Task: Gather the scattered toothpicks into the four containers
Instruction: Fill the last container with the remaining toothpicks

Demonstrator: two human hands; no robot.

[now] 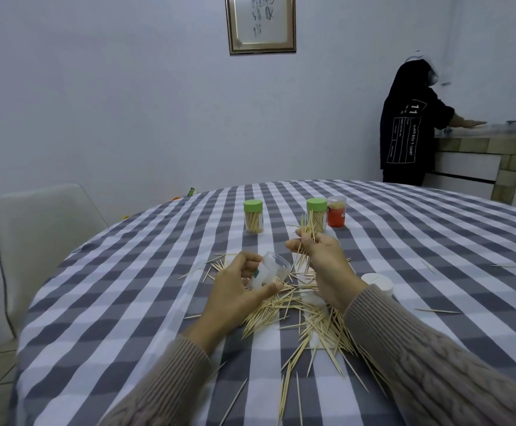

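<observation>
— What is happening over the heap?

— The right hand is pinching a bundle of toothpicks, fingers curled round it, just above the scattered toothpicks on the checked worktop. The left hand is gripping a clear empty container, tilted, mouth toward the bundle.

— And doing it well?

— Probably by evening the tips first, then sliding them in together. Beyond the heap, two green-lidded containers and a red one are standing filled; a white lid is lying just right of it.
</observation>
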